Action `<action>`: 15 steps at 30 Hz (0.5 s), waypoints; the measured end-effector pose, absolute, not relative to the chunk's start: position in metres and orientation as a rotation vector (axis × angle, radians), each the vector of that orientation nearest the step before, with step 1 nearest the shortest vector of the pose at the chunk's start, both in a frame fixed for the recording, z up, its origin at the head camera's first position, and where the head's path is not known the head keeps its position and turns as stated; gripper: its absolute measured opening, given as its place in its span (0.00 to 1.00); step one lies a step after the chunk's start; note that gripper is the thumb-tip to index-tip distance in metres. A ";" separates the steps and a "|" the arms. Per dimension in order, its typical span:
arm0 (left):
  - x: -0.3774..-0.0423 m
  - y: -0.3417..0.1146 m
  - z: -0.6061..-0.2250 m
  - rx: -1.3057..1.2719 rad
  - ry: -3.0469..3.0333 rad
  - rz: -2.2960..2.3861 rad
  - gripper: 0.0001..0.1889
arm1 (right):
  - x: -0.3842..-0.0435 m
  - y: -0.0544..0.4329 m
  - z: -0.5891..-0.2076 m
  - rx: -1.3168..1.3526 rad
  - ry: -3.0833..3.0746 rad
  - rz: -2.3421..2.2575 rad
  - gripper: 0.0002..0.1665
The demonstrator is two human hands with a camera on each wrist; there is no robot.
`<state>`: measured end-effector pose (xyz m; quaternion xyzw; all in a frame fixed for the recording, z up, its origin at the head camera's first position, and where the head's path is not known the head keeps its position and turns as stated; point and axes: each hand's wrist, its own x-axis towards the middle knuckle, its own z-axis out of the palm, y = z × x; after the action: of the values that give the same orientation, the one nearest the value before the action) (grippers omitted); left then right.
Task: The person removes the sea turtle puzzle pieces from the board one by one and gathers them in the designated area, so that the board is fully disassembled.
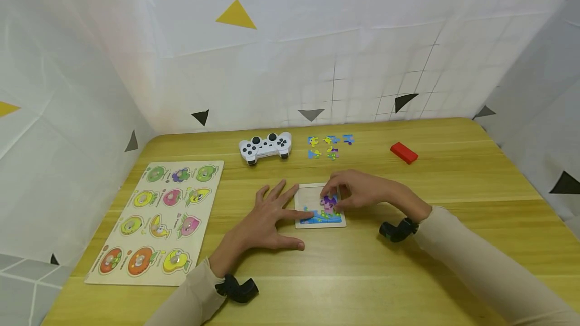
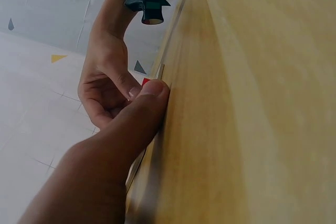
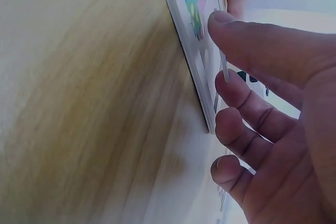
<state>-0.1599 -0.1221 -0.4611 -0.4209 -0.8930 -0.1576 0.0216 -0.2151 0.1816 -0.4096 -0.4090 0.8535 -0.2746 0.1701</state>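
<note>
A small wooden puzzle tray (image 1: 308,196) lies on the table, with joined blue and green jigsaw pieces (image 1: 322,219) along its near side. My left hand (image 1: 267,223) lies with spread fingers at the tray's left, its index fingertip on the blue pieces. Over the tray's right half, my right hand (image 1: 360,190) pinches a purple and pink jigsaw piece (image 1: 329,204) between thumb and fingers. In the right wrist view the thin edge of that jigsaw piece (image 3: 226,70) shows between the thumb and a fingertip.
Several loose jigsaw pieces (image 1: 333,153) lie behind the tray. A white game controller (image 1: 265,149) stands to their left and a red block (image 1: 404,153) to their right. At the left lies a wooden fruit puzzle board (image 1: 181,228). White sheeting (image 1: 290,64) hangs behind the table.
</note>
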 end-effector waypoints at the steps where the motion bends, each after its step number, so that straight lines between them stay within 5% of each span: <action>1: -0.160 -0.122 -0.461 -1.304 -2.768 -0.485 0.34 | -0.215 0.182 -0.409 -1.165 2.428 -0.786 0.20; 15: -0.160 -0.122 -0.461 -1.307 -2.760 -0.490 0.35 | -0.225 0.199 -0.408 -1.115 2.494 -0.847 0.21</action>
<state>-0.1600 -0.1221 -0.4611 -0.4224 -0.8921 -0.1585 0.0244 -0.2250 0.1990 -0.4075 -0.3860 0.8634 -0.2931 0.1401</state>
